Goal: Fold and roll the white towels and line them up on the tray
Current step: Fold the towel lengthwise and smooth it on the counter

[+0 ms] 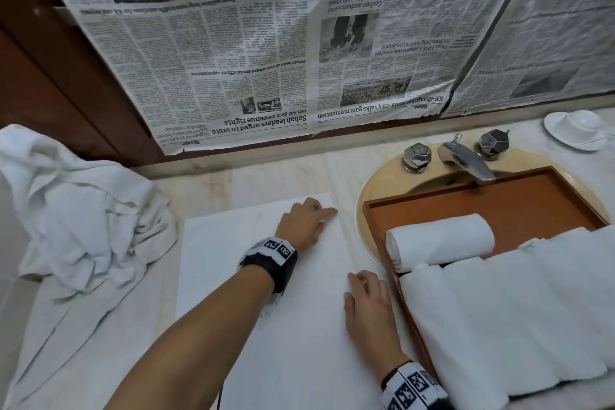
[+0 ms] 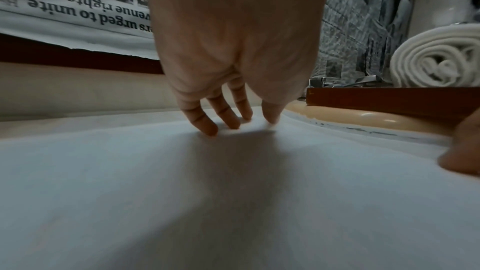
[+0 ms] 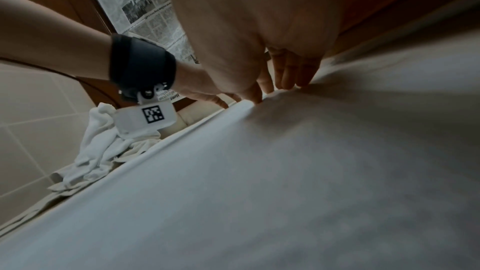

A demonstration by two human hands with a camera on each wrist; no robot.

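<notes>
One flat white towel (image 1: 266, 293) lies spread on the pale marble counter (image 1: 239, 173), smooth and rectangular, its right edge running between the two hands. At its far right corner the left hand (image 1: 304, 221) presses down with straight fingers (image 2: 205, 122), tips on the cloth; nearer along the same edge the right hand (image 1: 367, 304) rests flat, fingers (image 3: 285, 73) straight and touching the towel's border, gripping nothing. Just right of the right hand sits the brown wooden tray (image 1: 499, 203), laid across the beige round sink (image 1: 382, 183); inside it one rolled white towel (image 1: 439, 241) lies crosswise, and a row of further rolled white towels (image 1: 519, 313) lies side by side nearer, touching one another. Beyond the tray stand the chrome tap (image 1: 466, 160) and its two faceted knobs, with a white cup and saucer (image 1: 579, 130) farther right. Well left of the left hand a crumpled heap of white towels (image 1: 80, 220) is piled on the counter's end. Upside-down newspaper sheets (image 1: 266, 36) cover the wall beyond both hands
</notes>
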